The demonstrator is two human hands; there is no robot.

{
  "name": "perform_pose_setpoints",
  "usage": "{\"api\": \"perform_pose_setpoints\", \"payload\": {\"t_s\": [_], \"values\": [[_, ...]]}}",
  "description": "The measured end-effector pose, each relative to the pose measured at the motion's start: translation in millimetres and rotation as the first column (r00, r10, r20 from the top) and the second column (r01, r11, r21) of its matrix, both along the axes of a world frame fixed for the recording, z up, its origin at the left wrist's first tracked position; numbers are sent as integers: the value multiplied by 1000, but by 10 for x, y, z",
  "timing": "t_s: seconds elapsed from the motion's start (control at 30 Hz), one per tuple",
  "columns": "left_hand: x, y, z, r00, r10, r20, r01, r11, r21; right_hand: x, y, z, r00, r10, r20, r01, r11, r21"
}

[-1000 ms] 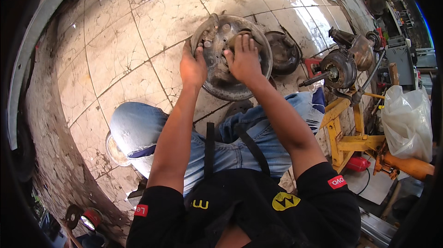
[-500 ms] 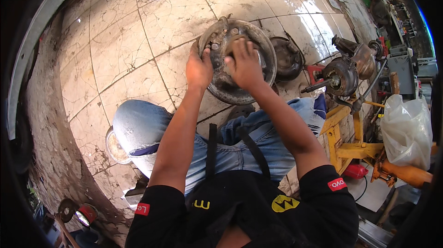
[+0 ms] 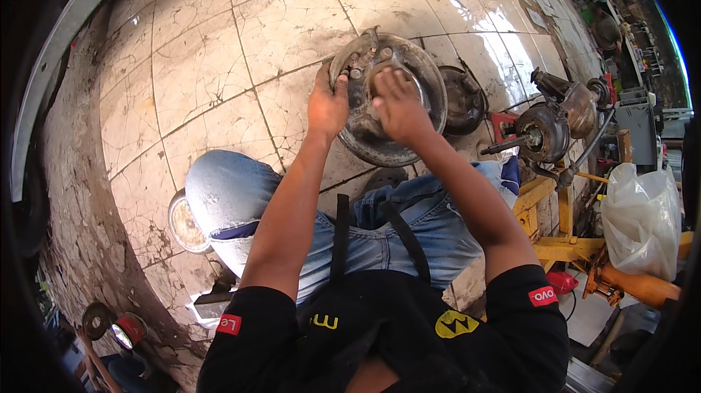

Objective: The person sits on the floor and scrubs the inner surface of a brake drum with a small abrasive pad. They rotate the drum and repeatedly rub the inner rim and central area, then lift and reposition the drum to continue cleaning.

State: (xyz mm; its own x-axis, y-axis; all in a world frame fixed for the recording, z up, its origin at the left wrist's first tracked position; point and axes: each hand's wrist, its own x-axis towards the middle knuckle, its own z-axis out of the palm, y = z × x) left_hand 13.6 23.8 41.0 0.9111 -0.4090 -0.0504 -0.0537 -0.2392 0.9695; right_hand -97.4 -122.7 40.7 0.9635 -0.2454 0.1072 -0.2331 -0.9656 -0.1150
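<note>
Disc [image 3: 358, 106] on floor [image 3: 197, 79], in front of person [image 3: 387, 313]; L hand [image 3: 328, 106] at its L rim, R hand [image 3: 402, 111] over its face; 2nd disc [image 3: 461, 102] just R; axle assy [image 3: 544, 134] farther R; plastic bag [image 3: 641, 221] R of axle, nearer person; round item [image 3: 188, 223] beside L knee [image 3: 228, 180].

The person wears a black shirt [image 3: 380, 305] with short sleeves [image 3: 522, 320], each bearing a red patch [image 3: 542, 296] with white lettering. On the chest sit a small yellow marking [image 3: 325, 321] at left and a yellow badge [image 3: 456, 324], shield-shaped with a black emblem, at right. Two black straps [image 3: 340, 239] hang below it. The jeans [image 3: 234, 188] are faded blue, with dark-blue patches [image 3: 237, 231] at the legs. One dark shoe [image 3: 387, 177] shows.
</note>
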Motion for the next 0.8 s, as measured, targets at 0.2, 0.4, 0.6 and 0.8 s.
{"api": "perform_pose_setpoints", "payload": {"t_s": [0.2,0.4,0.6,0.8], "values": [[82,-3,-163,991,-15,-131,4,997,-82,50,27,-4,993,-111,49,114,992,-49],[8,-11,-14,983,-14,-182,-10,992,-128,28,27,-17,981,-137,135,128,989,78],[42,40,7,978,-4,-208,-16,995,-97,39,123,81,997,42,65,-52,986,161],[40,57,60,983,30,-180,-45,996,-83,56,277,52,982,142,122,-164,966,200]]}}
